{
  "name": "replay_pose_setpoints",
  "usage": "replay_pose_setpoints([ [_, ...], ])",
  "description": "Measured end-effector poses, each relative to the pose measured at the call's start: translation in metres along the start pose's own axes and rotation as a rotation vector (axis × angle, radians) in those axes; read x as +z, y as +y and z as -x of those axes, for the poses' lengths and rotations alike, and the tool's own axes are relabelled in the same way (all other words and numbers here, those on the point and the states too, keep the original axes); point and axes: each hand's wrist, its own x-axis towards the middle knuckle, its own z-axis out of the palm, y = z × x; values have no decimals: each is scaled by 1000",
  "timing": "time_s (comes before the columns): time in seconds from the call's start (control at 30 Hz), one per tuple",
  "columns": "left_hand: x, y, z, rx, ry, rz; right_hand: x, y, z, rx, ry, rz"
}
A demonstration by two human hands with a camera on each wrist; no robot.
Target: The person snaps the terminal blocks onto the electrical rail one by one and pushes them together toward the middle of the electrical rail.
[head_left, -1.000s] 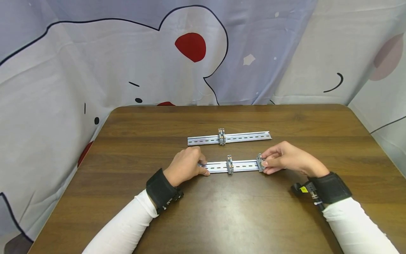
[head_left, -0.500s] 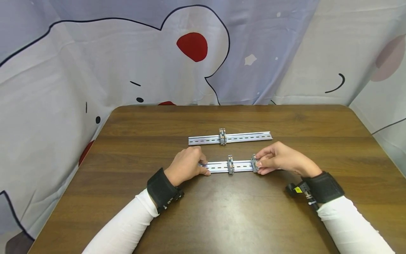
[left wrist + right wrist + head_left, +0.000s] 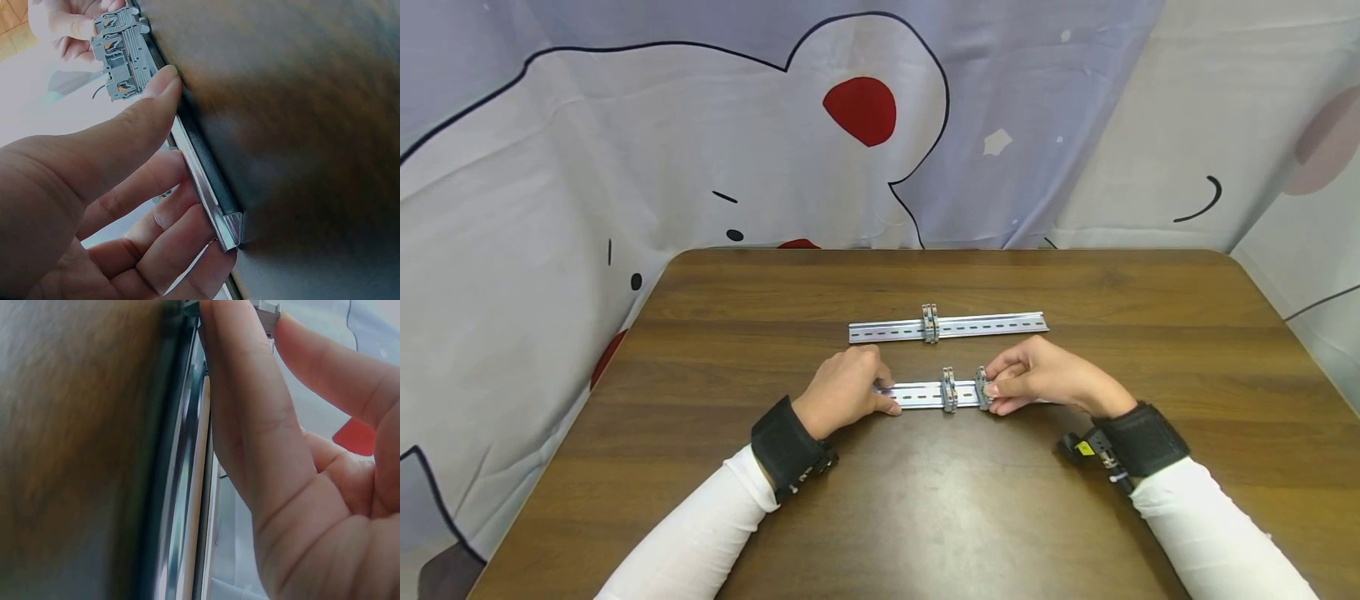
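A slotted metal DIN rail [image 3: 917,396] lies across the table in the head view, its left end gripped between the thumb and fingers of my left hand [image 3: 845,392]. My right hand [image 3: 1047,379] pinches a thin grey terminal block [image 3: 982,389] that stands upright on this rail. To its left, a gap apart, more grey terminal blocks [image 3: 950,390] sit on the same rail. In the left wrist view, grey terminal blocks [image 3: 119,53] with orange parts stand on the rail beyond my thumb. Only a corner of the pinched block [image 3: 267,317] shows in the right wrist view.
Behind lies a second DIN rail [image 3: 992,325], nearly parallel, with terminal blocks [image 3: 930,323] mounted left of its middle. Both rails rest on a brown wooden table [image 3: 925,500]. A patterned curtain [image 3: 760,150] hangs behind the table's far edge.
My right hand has moved left along the near rail with the pinched terminal block, narrowing the gap to the other blocks. The left hand keeps its grip on the rail's end.
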Motion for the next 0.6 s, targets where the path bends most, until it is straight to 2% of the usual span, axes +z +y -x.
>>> replay_pose_setpoints([
  [0.6, -1, 1, 0, 0, -1, -1, 14, -8, -13, -2, -21, 19],
])
